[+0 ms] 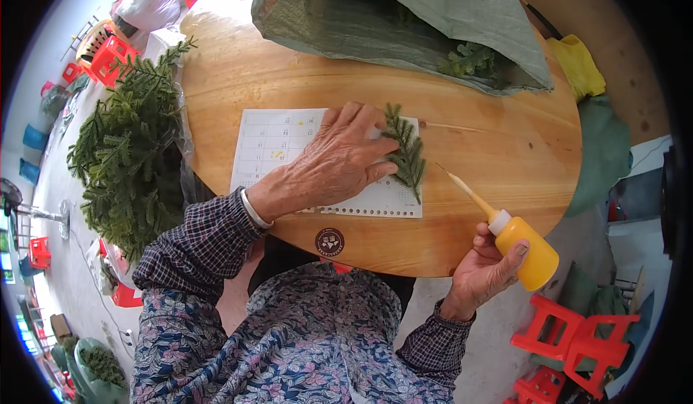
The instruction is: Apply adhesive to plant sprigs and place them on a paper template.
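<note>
The person's left hand is half curled above a white calendar sheet, its thumb and fingers at the left edge of a green fir-like sprig; I cannot tell from here whether they pinch it or only rest by it; a white bangle circles that wrist, just below a checked cuff; the right hand is closed round a yellow squeeze bottle, which tilts so that its long nozzle and thin tip point up and left towards the sprig, apart from it; the sprig lies across the right part of the sheet, whose row of punched holes runs along the near side; both lie on a wooden table with a curved edge, where a round dark sticker sits near the person; at the far side a grey-green woven sack gapes open, more greenery showing in its mouth; off to the left stands a big heap of evergreen branches; red plastic stools are at the lower right, beyond the right arm.
</note>
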Demonstrator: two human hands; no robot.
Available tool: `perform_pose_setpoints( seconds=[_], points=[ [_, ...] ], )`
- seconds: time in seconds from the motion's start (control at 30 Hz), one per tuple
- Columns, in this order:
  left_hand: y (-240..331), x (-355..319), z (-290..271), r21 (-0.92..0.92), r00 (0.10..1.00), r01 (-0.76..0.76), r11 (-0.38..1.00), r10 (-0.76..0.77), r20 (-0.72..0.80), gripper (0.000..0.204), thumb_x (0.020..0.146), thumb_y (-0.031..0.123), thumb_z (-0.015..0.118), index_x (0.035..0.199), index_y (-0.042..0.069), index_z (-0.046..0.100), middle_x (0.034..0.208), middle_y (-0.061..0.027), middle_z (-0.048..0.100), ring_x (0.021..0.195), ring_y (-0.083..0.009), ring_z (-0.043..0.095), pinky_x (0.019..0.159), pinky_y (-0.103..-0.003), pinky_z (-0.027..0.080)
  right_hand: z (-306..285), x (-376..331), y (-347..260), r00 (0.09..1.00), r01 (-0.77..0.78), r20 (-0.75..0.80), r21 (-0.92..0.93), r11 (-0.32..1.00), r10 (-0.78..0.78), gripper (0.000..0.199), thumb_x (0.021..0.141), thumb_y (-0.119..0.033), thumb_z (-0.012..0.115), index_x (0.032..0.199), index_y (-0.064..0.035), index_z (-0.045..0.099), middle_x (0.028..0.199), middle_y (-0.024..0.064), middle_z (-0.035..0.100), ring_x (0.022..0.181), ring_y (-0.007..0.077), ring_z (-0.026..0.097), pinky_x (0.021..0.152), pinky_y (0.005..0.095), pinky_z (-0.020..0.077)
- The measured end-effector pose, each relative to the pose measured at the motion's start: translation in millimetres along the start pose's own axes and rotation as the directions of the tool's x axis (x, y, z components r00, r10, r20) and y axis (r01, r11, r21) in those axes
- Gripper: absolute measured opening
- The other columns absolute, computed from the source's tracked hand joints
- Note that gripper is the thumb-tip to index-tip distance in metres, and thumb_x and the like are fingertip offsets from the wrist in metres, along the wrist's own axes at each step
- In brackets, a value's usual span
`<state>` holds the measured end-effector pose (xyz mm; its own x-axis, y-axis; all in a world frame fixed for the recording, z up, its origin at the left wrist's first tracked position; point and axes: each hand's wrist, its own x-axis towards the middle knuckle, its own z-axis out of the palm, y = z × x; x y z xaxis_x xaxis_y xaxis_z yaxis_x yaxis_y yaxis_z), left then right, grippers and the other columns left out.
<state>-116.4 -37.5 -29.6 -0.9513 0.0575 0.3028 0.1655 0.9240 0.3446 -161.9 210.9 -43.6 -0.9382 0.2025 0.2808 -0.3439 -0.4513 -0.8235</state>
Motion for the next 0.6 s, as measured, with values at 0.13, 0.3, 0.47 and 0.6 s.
perform_pose_setpoints(
  seconds=[0.13,0.3,0.47,0.6],
  points=[
    [-5.0,0.9,6.4,0.058,0.986,-0.114,0.992,0.120,-0.112,0.030,0.090,0.031,0.057,0.109,0.008,0.060,0.143,-0.0110,0.039,0.130,-0.0301,0.034,0.100,-0.041,0.030,4.8,0.4,1.0,1.000,0.009,0.007,0.021,1.000,-0.010,0.040,0.089,-0.031,0.063,0.112,0.0002,0.052,0.099,0.0179,0.066,0.065,0.0187,0.063,0.054,0.0187,0.0492],
    [-9.7,0.0,12.3,0.100,0.985,-0.128,0.987,0.138,-0.105,0.036,0.091,0.034,0.056,0.117,0.009,0.056,0.144,-0.0113,0.038,0.132,-0.0308,0.033,0.101,-0.043,0.029,17.1,0.4,-3.0,0.998,0.036,0.047,0.070,0.997,-0.040,0.041,0.089,-0.030,0.064,0.113,0.0011,0.052,0.098,0.0177,0.066,0.065,0.0190,0.063,0.054,0.0192,0.0486],
    [-8.5,-0.6,13.3,0.034,0.992,-0.098,0.995,0.100,-0.083,0.042,0.092,0.036,0.054,0.125,0.011,0.052,0.145,-0.0107,0.038,0.133,-0.0304,0.032,0.102,-0.044,0.028,37.9,0.8,-0.9,0.988,-0.031,0.152,0.023,0.999,0.027,0.045,0.086,-0.024,0.065,0.120,-0.0040,0.044,0.105,0.0191,0.062,0.068,0.0223,0.063,0.056,0.0240,0.0489],
    [-10.1,-1.7,15.8,0.055,0.982,-0.125,0.991,0.132,-0.136,0.041,0.091,0.037,0.055,0.123,0.012,0.054,0.141,-0.0121,0.042,0.129,-0.0305,0.037,0.100,-0.044,0.029,58.4,0.3,1.3,0.976,-0.047,0.213,-0.022,0.999,0.050,0.047,0.084,-0.016,0.065,0.122,-0.0061,0.040,0.108,0.0199,0.060,0.070,0.0240,0.062,0.057,0.0264,0.0493]
  ],
)
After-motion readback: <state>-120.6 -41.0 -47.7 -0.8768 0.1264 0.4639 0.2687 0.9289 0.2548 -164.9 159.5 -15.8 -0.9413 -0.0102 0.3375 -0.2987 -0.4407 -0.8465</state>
